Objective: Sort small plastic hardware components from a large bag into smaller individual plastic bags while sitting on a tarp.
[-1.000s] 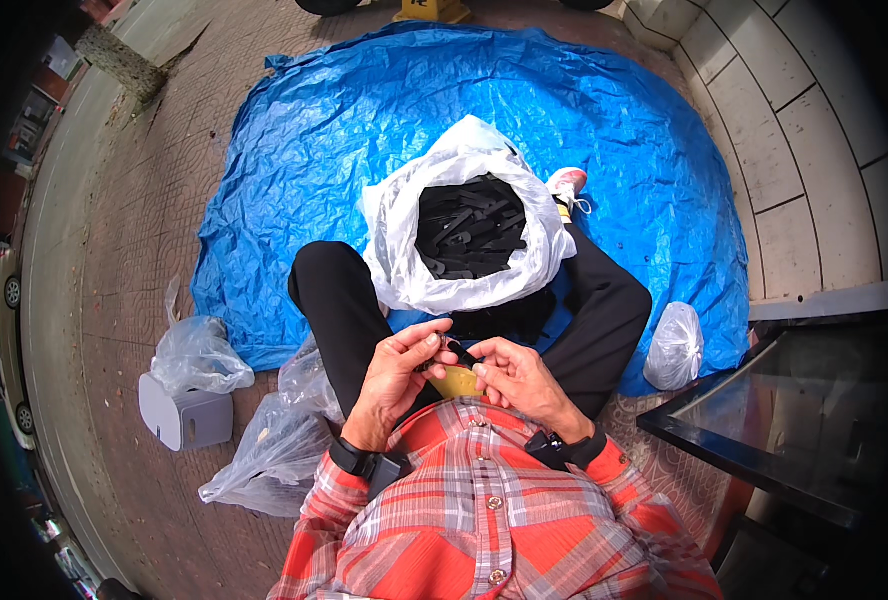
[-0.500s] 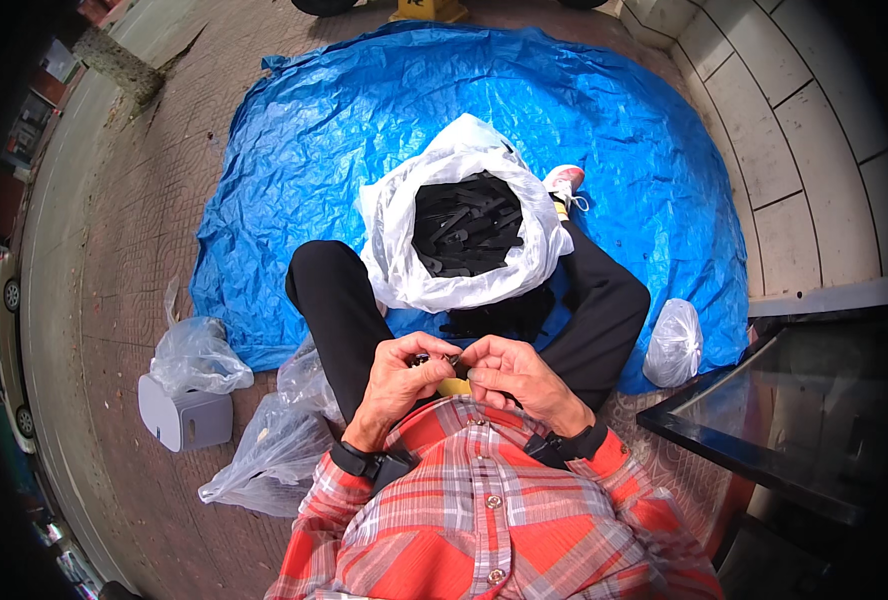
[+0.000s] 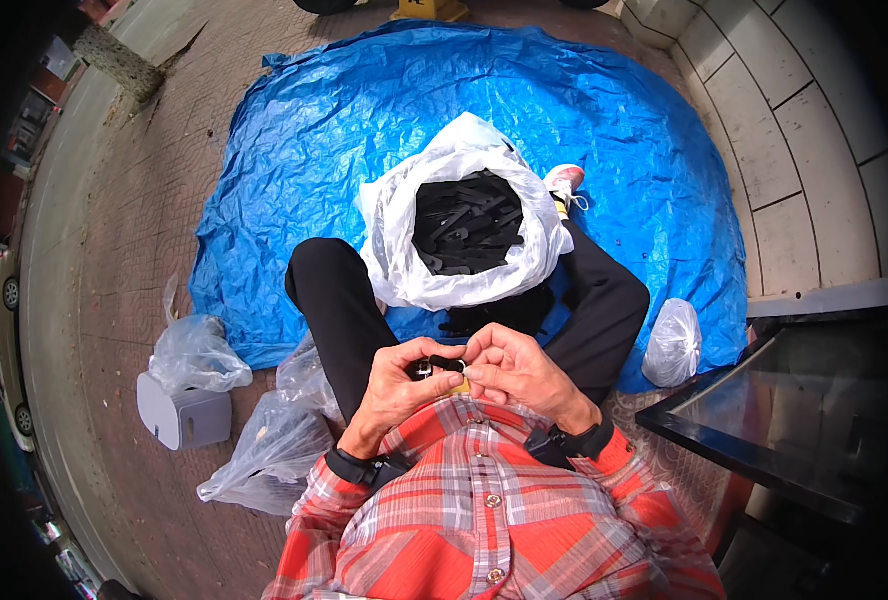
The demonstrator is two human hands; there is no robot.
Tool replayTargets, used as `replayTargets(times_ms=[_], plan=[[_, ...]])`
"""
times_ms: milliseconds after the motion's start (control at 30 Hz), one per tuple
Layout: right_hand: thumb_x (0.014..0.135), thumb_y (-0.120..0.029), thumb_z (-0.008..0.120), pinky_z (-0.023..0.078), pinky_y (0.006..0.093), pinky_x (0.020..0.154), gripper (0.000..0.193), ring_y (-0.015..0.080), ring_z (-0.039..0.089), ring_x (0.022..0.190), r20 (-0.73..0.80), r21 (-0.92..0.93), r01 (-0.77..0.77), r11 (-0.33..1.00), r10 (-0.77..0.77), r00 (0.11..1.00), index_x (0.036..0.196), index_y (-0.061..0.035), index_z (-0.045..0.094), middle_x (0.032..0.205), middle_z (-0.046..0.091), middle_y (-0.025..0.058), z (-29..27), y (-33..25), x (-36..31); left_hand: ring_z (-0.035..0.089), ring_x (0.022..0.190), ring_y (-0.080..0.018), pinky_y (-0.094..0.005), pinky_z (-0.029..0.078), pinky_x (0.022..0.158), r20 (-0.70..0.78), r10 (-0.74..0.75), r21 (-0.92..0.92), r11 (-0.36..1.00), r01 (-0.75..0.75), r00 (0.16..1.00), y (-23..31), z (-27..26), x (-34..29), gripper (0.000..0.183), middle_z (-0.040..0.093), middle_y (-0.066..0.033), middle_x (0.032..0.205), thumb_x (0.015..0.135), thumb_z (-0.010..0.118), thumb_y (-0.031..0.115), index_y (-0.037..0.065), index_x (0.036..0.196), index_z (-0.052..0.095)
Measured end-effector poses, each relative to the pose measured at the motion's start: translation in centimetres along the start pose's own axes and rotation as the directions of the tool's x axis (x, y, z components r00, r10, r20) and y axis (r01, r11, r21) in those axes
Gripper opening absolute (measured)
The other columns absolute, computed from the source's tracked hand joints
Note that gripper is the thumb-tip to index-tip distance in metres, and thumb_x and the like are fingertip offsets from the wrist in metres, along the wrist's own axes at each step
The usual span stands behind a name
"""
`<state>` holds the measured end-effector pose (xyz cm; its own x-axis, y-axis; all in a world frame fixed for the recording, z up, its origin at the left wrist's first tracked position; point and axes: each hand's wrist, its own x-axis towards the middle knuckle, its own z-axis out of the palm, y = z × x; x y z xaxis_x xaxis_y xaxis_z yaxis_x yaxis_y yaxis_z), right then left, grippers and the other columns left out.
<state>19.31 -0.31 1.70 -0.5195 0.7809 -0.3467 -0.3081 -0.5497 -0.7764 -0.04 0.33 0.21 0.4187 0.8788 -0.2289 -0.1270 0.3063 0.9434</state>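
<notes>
Close to my body, both hands meet over my lap. My left hand [image 3: 404, 388] is closed in a pinch around a small black piece [image 3: 448, 364], with a shiny bit showing beside the thumb. At the piece's other end my right hand [image 3: 520, 374] has thumb and forefinger pressed together, its other fingers curled. The fingers hide much of what is held. Just beyond, between my legs, stands a white plastic bag [image 3: 387, 262] with its mouth rolled open. It is full of flat black strips [image 3: 469, 225]. Something yellow shows below my fingertips.
A crumpled blue tarp [image 3: 304, 130] lies under the bag and my legs. To the right are a tied clear bag [image 3: 673, 345] and a dark glass-topped frame [image 3: 764, 420]. On the left, clear plastic bags [image 3: 274, 450] lie near a grey box [image 3: 189, 415]. A tiled wall [image 3: 784, 130] borders the right.
My hands have shifted slightly, the right one rising a little. More of the black piece shows between my fingertips now. The bag of strips has stayed put.
</notes>
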Motion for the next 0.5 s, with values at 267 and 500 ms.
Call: replayTargets(times_ms=[267,500], plan=[[0.087,-0.017,0.054,0.038,0.0226,0.054,0.019,0.0044,0.046,0.061,-0.044,-0.44,-0.055,0.896,0.04,0.998,0.085,0.002,0.057,0.066,0.053,-0.0005,0.0,-1.3,-1.2,0.056,0.071,-0.0084,-0.0195,0.045,0.064,0.026,0.055,-0.121,0.991,-0.052,0.998,-0.3,0.0,-0.1,0.02,0.062,-0.0064,0.083,0.073,0.068,-0.002,-0.003,0.093,0.063],[0.086,-0.012,0.053,0.036,0.0218,0.055,0.016,0.0037,0.042,0.063,0.004,-0.373,0.041,0.927,-0.043,0.999,0.08,0.0019,0.055,0.065,0.049,-0.0023,0.1,-1.0,-0.4,0.057,0.069,-0.0094,-0.0195,0.044,0.062,0.008,0.15,-0.017,0.989,-0.149,0.989,0.0,0.7,-0.4,0.022,0.063,-0.0076,0.079,0.07,0.071,-0.002,-0.004,0.09,0.063]])
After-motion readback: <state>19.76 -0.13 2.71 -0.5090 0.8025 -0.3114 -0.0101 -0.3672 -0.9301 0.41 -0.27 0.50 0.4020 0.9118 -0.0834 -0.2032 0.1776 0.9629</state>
